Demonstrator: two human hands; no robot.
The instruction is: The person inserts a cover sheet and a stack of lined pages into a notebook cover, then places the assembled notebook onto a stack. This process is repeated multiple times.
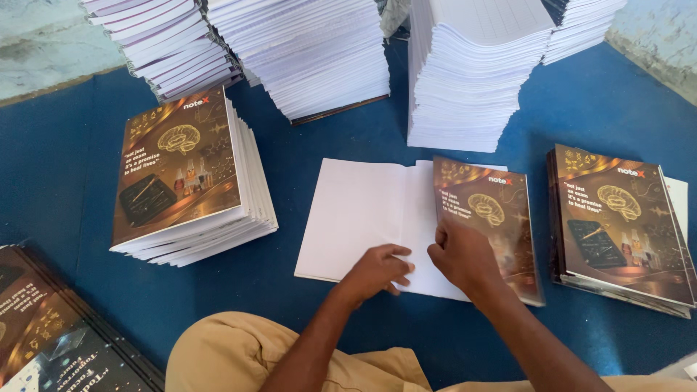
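Observation:
A dark brown notebook cover (488, 218) with a gold brain picture lies half folded over white pages (363, 210) on the blue floor mat. My right hand (461, 254) pinches the cover's left edge near the fold. My left hand (377, 270) rests with curled fingers on the white pages beside it, pressing them down. Both forearms reach in from the bottom of the view.
A stack of covered notebooks (190, 189) stands at the left, a flatter pile of covers (621, 232) at the right. Tall stacks of white page blocks (468, 80) line the back. More dark covers (58, 334) lie at bottom left. My knees in tan cloth (232, 356) are below.

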